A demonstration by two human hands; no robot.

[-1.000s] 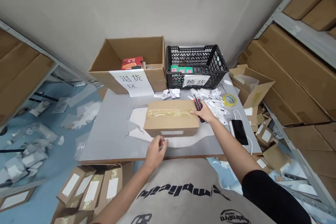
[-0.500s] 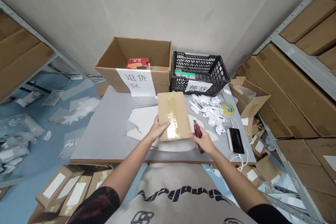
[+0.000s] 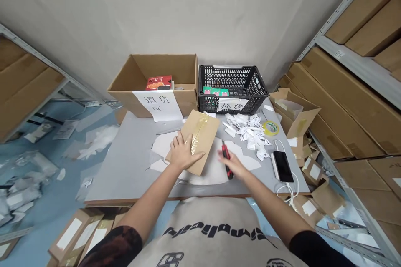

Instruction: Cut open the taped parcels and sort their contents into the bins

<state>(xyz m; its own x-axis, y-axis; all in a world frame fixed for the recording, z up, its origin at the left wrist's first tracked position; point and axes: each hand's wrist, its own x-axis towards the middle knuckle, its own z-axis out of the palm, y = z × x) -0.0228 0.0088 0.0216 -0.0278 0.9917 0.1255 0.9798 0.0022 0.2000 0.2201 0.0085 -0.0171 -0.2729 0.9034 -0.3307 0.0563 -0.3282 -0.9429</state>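
Observation:
A cardboard box [image 3: 205,133] with shiny clear tape down its middle lies turned at an angle on the grey table [image 3: 125,167]. My left hand [image 3: 182,153] rests on the box's left part, fingers spread, the thumb stretched over its top. To the right of the box, my right hand [image 3: 233,164] grips a red and black utility knife [image 3: 227,159], its tip pointing away from me and apart from the box. Beneath the box lies a torn-edged white sheet [image 3: 216,173].
Behind stand an open carton [image 3: 125,102] with a red box [image 3: 159,82] and a black crate [image 3: 233,81] with green boxes. Paper scraps [image 3: 250,131], a tape roll [image 3: 270,128] and a phone [image 3: 283,167] with cables lie to the right. Shelves of cartons flank both sides.
The box has turned clockwise and lies slightly further left. My left hand has shifted from its left edge onto its top. My right hand with the knife has moved off the box's corner.

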